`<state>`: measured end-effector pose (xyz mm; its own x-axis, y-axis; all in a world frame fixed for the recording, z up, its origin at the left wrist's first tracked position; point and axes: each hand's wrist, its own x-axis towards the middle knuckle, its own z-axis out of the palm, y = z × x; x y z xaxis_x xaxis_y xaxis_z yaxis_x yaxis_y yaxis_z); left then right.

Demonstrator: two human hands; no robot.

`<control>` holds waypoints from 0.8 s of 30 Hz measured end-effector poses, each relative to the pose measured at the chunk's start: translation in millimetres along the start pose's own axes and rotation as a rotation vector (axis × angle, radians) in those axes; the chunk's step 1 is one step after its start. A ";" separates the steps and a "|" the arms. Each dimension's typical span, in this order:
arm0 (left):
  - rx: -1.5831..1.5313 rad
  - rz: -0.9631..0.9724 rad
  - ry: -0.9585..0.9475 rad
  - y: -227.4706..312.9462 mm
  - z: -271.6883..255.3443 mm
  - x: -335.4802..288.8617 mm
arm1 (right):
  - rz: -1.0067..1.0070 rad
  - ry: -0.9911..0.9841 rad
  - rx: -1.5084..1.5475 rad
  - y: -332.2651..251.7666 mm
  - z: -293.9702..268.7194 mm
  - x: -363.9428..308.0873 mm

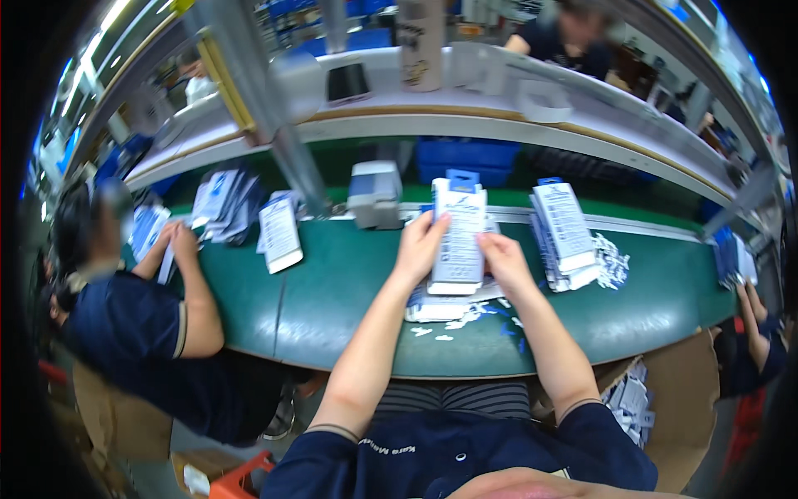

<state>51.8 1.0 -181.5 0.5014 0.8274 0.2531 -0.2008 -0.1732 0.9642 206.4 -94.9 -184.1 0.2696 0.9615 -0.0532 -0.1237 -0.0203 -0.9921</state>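
Observation:
In front of me, above the green tabletop point(332, 291), is a flat white carton point(460, 249) with a blue hang tab at its far end and dark print on its face. My left hand point(420, 248) grips its left edge, thumb on top. On the opposite side, my right hand point(507, 263) pinches the right edge. Beneath it lies a pile of similar flat cartons point(436, 310), partly hidden by the held one. Small white paper scraps point(472, 317) and a few blue ones are strewn along the pile's near side.
To the right stands a carton stack point(567, 226) beside more scraps point(613, 263). Leftward are a smaller stack point(280, 233) and a grey-white box point(374, 193). A shelf point(382, 125) spans the back, above a blue bin point(465, 158). Co-workers sit left point(133, 324) and right point(752, 341).

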 end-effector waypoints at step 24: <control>0.000 0.008 0.032 -2.4 11.1 0.0 | 0.002 0.013 0.067 1.2 -4.6 -3.5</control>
<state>61.7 -4.5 -183.0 0.4722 0.8429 0.2579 -0.2051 -0.1795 0.9621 209.8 -99.5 -185.5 0.2820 0.9577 -0.0575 -0.1880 -0.0036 -0.9822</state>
